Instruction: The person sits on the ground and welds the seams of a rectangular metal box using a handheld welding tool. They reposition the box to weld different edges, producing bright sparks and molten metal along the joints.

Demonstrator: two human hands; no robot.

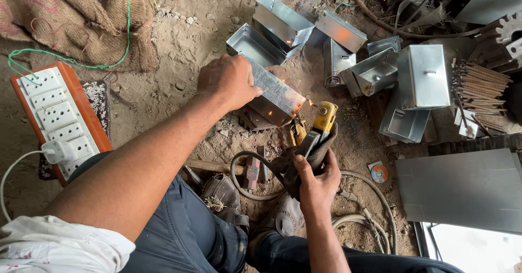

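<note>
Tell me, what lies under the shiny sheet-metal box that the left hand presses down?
Under the shiny sheet-metal box, a dark flat block shows on the sandy ground. The left hand and box cover the rest.

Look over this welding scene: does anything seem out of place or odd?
Yes. The left hand is bare on the metal box right beside the sparks, and finished boxes lie tumbled at all angles on the dirt.

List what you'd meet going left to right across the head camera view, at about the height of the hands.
Orange socket board → left hand on a metal box → yellow-handled welding holder in the right hand → pile of metal boxes → bundle of welding rods.
</note>
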